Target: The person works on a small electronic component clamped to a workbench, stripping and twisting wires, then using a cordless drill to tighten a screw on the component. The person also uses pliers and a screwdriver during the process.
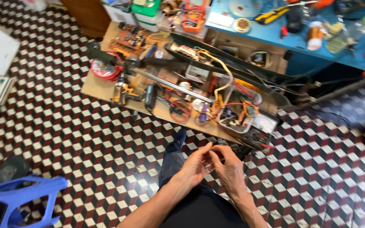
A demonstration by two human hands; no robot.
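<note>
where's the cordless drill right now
In the head view, the yellow-and-black cordless drill lies near the left end of the low wooden board, just below the red round tin.

Bright, even light; glare on the tiled floor (142, 185); right edge motion-blurred; corners stretched.

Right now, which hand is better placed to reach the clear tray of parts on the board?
Right, probably. The right hand sits nearer the clear tray, which lies up and to the right of both hands. The left hand is farther off. Both meet fingertip to fingertip; anything pinched is too small to tell.
</note>
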